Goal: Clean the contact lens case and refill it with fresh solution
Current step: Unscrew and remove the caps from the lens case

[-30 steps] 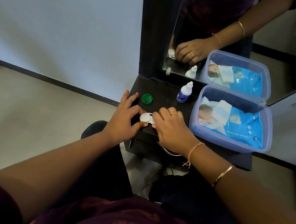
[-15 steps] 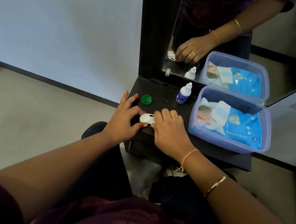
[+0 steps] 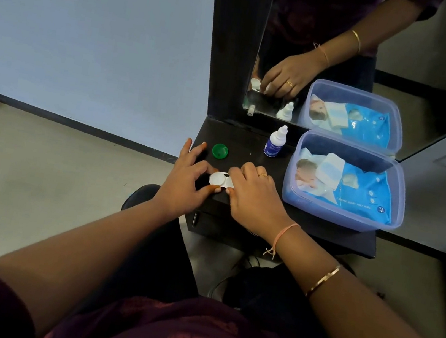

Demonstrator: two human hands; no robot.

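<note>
A white contact lens case (image 3: 218, 179) lies near the front edge of the dark shelf (image 3: 251, 147). My left hand (image 3: 185, 180) pinches its left well between thumb and fingers. Over the case's right half my right hand (image 3: 255, 195) curls its fingers, hiding that side and whatever cap is there. A loose green cap (image 3: 220, 150) lies behind my left hand. The small white solution bottle (image 3: 275, 143) with a blue label stands upright at the back, capped.
A translucent blue plastic box (image 3: 381, 224) holding a pack of baby wipes (image 3: 355, 188) fills the shelf's right side. A mirror (image 3: 336, 41) rises behind the shelf. Grey floor (image 3: 41, 176) lies left of and below it.
Both hands stay on the case in the same place. The right hand's fingers shifted slightly over the right half.
</note>
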